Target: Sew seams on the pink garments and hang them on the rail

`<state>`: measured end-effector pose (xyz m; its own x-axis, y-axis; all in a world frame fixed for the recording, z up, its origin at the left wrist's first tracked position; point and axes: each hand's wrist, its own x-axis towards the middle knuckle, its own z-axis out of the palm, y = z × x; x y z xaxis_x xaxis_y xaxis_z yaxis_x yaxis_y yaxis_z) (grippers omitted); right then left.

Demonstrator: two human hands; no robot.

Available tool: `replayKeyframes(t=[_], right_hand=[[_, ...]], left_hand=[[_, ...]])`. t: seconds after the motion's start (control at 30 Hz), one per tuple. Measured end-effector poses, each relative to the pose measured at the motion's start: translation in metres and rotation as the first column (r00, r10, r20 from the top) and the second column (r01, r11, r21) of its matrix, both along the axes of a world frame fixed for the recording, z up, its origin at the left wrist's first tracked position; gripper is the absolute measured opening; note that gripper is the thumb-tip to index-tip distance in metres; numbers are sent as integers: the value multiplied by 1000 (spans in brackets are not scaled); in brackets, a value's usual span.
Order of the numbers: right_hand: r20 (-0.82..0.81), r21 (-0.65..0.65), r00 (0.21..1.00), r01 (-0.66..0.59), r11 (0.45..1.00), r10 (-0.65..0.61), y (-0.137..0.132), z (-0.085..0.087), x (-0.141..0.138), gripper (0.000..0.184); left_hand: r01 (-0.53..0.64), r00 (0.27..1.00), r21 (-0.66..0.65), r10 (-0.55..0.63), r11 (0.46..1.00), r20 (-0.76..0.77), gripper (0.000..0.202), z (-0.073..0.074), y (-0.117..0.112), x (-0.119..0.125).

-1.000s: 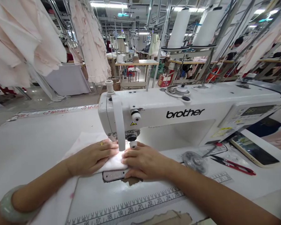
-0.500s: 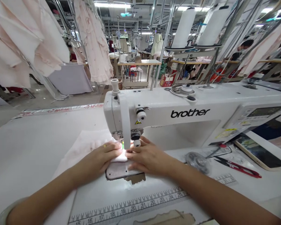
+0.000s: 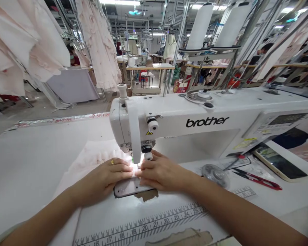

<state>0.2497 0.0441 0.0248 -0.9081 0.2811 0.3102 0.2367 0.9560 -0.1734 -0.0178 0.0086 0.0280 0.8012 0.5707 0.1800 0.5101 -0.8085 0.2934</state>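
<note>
A white sewing machine (image 3: 169, 112) stands over a piece of pale pink fabric (image 3: 89, 155), which spreads leftward across the table. My left hand (image 3: 107, 176), with a yellow ring on one finger, is closed on the fabric just left of the lit needle area. To the right of the needle, my right hand (image 3: 161, 172) has its fingers bent and pressed together at the fabric's edge; the fingertips are partly hidden. Between the two hands lies the metal needle plate (image 3: 125, 188), its front part showing. The needle itself is lost in glare behind the white guard (image 3: 134, 136).
On the right lie red-handled thread snips (image 3: 259, 179), a clear round disc (image 3: 215, 176) and a phone (image 3: 279, 162). A printed ruler scale (image 3: 143, 229) runs along the table front. Thread cones (image 3: 200, 27) stand behind the machine; pink garments (image 3: 97, 44) hang at left.
The light fold between my hands has drawn in toward the needle, baring more of the plate. My left hand has turned slightly and its fingertips sit lower. The view has shifted a little.
</note>
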Motion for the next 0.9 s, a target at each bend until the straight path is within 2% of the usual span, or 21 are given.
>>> replayKeyframes(t=[0.13,0.23,0.33,0.5,0.73,0.9], right_hand=[[29,53,999,12,999,-13,-2,0,-1,24],[44,93,998,39,995,-43,-4,0,-3,24],[49,109,991,116,987,-122,-4,-3,-5,26],[39,96,968,245,965,-249,0,-8,-6,36],[37,45,971,236,971,-238,2,-4,-4,36],[18,34,974,226,974,-227,5,1,-2,32]], left_hand=[[47,995,68,-41,997,-95,60,-3,1,-3],[45,993,101,-34,994,-113,54,-8,4,-5],[-25,994,113,37,993,-106,46,-16,9,-7],[-170,980,131,181,977,-80,43,-24,18,-8],[-286,956,52,289,957,-57,43,-24,17,-5],[-286,955,83,291,955,-53,50,-26,17,-6]])
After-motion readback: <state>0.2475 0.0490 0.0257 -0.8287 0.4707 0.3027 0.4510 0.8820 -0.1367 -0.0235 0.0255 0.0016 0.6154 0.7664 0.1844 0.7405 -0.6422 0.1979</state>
